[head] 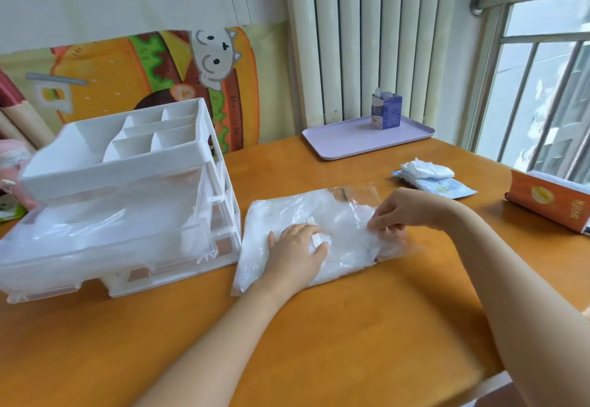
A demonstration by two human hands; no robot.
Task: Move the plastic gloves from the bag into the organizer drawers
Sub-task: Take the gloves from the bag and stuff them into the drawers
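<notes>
Seen from the head camera, two bare hands work on one clear plastic bag (338,215) of plastic gloves lying flat on an orange wooden table (351,342), just right of one white organizer (127,157). The left hand (297,247) rests palm down on the bag's middle, fingers relaxed and pressing the plastic. The right hand (402,208) pinches the crinkled plastic at the bag's right end between thumb and fingertips. The gloves show only as a white mass inside the bag; their number cannot be told. The organizer has a divided top tray, and one drawer (79,247) stands pulled out toward the camera with filmy clear plastic inside it. At the table's far edge sits one lilac tray (344,145) bearing one small blue tissue carton (386,109). Nearer the window lie one wipes pack (447,188), with one crumpled white tissue (426,169) on it, and one orange box (549,199).
</notes>
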